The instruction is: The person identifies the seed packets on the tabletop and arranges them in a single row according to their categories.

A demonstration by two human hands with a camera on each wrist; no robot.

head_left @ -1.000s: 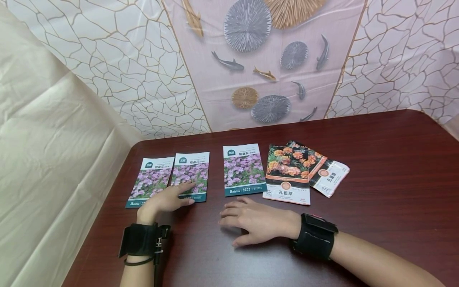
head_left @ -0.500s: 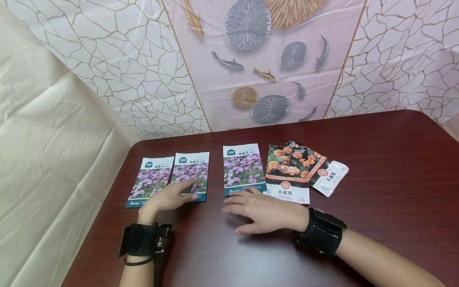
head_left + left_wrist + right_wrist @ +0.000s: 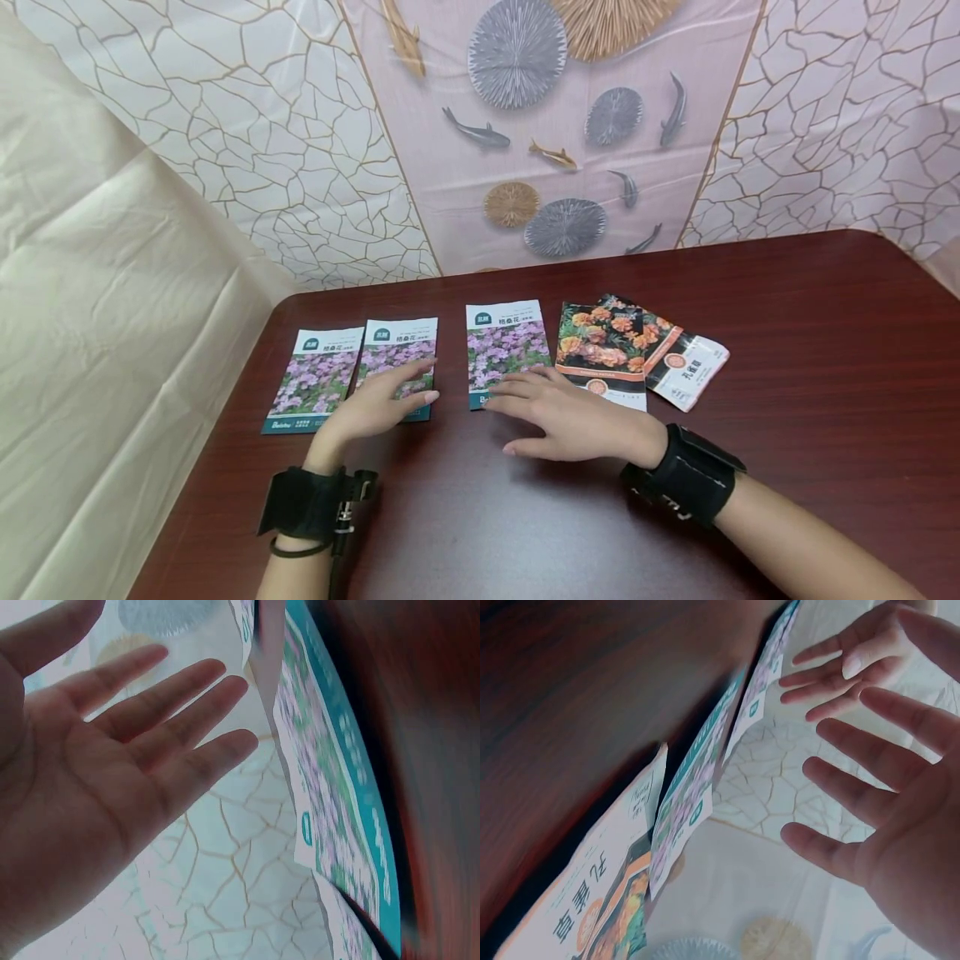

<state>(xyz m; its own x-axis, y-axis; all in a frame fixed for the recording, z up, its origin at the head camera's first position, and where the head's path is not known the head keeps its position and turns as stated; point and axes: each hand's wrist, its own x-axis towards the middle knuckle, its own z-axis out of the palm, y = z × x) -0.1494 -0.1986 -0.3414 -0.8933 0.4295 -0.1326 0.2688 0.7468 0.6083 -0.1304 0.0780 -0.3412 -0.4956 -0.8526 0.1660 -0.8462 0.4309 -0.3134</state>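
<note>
Five seed packets lie face up in a row. In the head view, purple-flower packets sit at far left (image 3: 313, 385), beside it (image 3: 393, 343), and in the middle (image 3: 506, 354). Right of these, an orange marigold packet (image 3: 600, 340) overlaps a slanted marigold packet (image 3: 690, 368). My left hand (image 3: 378, 406), fingers extended, hovers over the second purple packet's lower part; the left wrist view shows its palm (image 3: 90, 772) holding nothing. My right hand (image 3: 573, 417) is spread above the lower edges of the middle purple and front marigold packets, its palm (image 3: 907, 810) bare.
A dark red-brown table (image 3: 810, 375) carries the packets. Behind it hangs a patterned cloth (image 3: 517, 158) with fish and disc prints; a cream cloth (image 3: 97, 333) hangs on the left. Black camera straps wrap the left wrist (image 3: 300, 504) and right wrist (image 3: 693, 475).
My right hand has moved away from me and slightly right, now over the packets' lower edges. The left hand has shifted right and lifted slightly. The packets lie practically where they were.
</note>
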